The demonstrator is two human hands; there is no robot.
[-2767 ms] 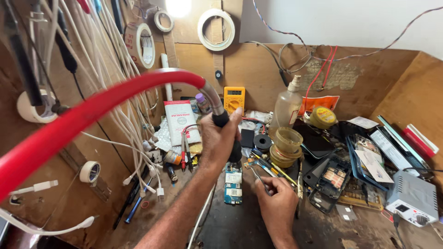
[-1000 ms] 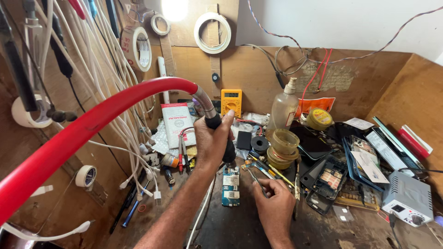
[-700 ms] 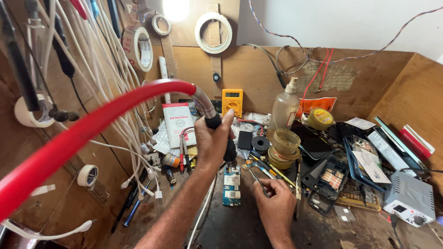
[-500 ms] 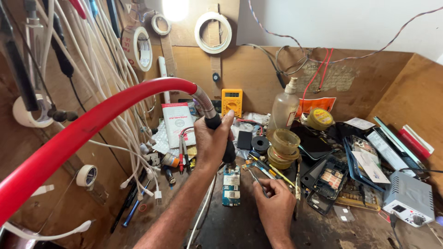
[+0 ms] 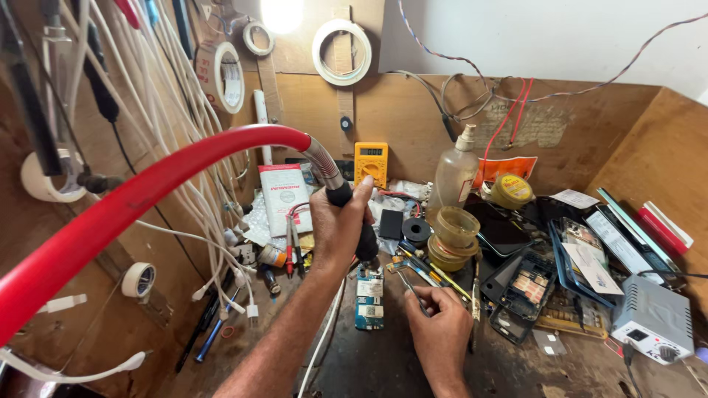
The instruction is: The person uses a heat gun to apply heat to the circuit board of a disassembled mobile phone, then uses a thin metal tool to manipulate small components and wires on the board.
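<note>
Head view: a thick red flexible hose (image 5: 147, 199) arcs in from the lower left to a ribbed metal neck and black handle (image 5: 354, 221). The left hand (image 5: 339, 228) has its fingers wrapped tight around that handle, above a small blue-green circuit board (image 5: 369, 297) lying on the dark cluttered tabletop (image 5: 369, 361). Just right of the board, the right hand (image 5: 440, 332) pinches thin metal tweezers (image 5: 410, 284), tips toward the board. Further right stand a stack of yellow tape rolls (image 5: 451, 237) and a grey power supply box (image 5: 653, 320).
</note>
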